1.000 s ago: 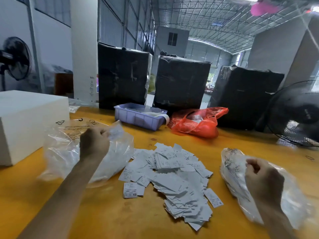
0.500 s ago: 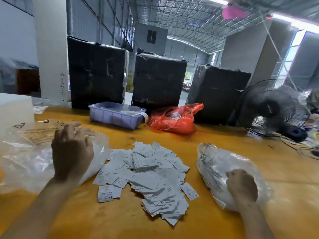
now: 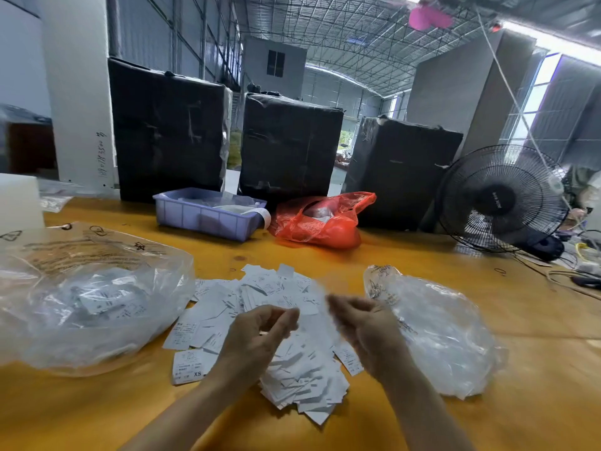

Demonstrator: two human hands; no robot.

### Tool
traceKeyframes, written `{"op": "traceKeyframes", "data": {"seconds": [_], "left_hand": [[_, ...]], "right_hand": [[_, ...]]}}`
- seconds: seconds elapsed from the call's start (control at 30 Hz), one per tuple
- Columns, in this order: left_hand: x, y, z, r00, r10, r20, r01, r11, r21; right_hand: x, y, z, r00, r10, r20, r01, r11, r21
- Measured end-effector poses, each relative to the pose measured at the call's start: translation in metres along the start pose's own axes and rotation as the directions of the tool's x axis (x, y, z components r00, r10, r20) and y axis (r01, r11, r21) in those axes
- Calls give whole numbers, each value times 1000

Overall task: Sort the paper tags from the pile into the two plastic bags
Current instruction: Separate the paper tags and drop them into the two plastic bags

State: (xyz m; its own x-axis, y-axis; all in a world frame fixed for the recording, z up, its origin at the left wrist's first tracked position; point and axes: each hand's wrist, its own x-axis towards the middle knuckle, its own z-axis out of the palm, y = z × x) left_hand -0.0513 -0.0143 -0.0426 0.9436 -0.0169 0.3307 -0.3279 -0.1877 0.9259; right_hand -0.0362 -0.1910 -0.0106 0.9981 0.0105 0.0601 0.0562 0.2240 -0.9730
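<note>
1. Paper tags [image 3: 292,362] lie in a loose white pile on the yellow table [image 3: 536,418], nearest the person, between the two clear bags
2. Over that pile hover both hands: the left hand [image 3: 257,340] has its fingers loosely curled with thumb and fingertips close together, and the right hand [image 3: 367,327] is blurred, fingers bent; whether either pinches a tag I cannot tell
3. The left plastic bag [image 3: 91,304], large and crumpled, holds some tags and touches the pile's left edge
4. The right plastic bag [image 3: 439,330] lies just beside the pile, partly behind the right hand
5. Farther back sit a lilac tray [image 3: 208,213] and a red bag [image 3: 322,222]
6. Behind them stand three black-wrapped bales [image 3: 289,144], with a black fan [image 3: 500,200] to the right
</note>
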Motion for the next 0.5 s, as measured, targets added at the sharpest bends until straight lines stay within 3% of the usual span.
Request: {"op": "traceKeyframes", "data": {"seconds": [0.1,0.2,0.33,0.5], "left_hand": [[1,3,1,982,-146,119,168,963,-209],[2,4,-2,980,-172,103,195,934,-299],[4,3,-4,982,-185,-30,161,914,-373],[8,-1,-10,933,-325,-151,227,862,-452]], "right_hand": [[-9,10,20,972,47,230,-28,996,-87],[-13,15,26,944,69,323,-7,982,-188],[-13,13,26,929,158,335,-77,967,-242],[-10,10,20,937,261,232,-173,924,-340]]}}
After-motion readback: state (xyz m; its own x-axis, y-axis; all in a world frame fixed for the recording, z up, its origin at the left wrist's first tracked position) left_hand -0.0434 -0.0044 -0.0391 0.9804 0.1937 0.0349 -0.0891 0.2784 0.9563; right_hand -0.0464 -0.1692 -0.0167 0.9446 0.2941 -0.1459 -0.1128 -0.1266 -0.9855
